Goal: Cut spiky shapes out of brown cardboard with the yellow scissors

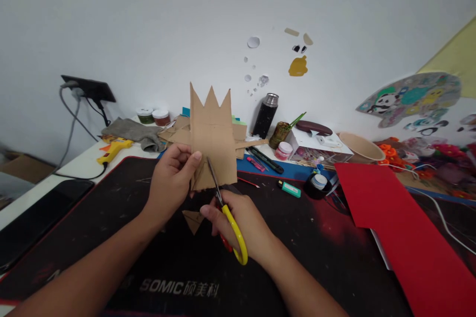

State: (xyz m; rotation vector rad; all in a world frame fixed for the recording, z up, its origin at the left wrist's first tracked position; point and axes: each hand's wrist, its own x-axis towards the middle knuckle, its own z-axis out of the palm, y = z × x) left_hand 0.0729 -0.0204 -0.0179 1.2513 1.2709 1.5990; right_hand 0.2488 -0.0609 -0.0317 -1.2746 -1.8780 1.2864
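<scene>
My left hand (174, 178) pinches the lower left edge of a brown cardboard piece (213, 141) and holds it upright above the desk; its top is cut into three points. My right hand (238, 220) is closed round yellow-handled scissors (227, 215), whose blades reach up into the bottom edge of the cardboard. A small triangular cardboard offcut (193, 220) lies on the black desk mat (111, 237) just below my hands.
A red sheet (394, 223) lies at the right. Behind stand a yellow glue gun (113, 150), grey cloth (136, 131), two small jars (153, 116), more cardboard scraps (174, 134), a black flask (266, 115), a tape roll (317, 185), a green lighter (289, 188) and a paper bowl (360, 146).
</scene>
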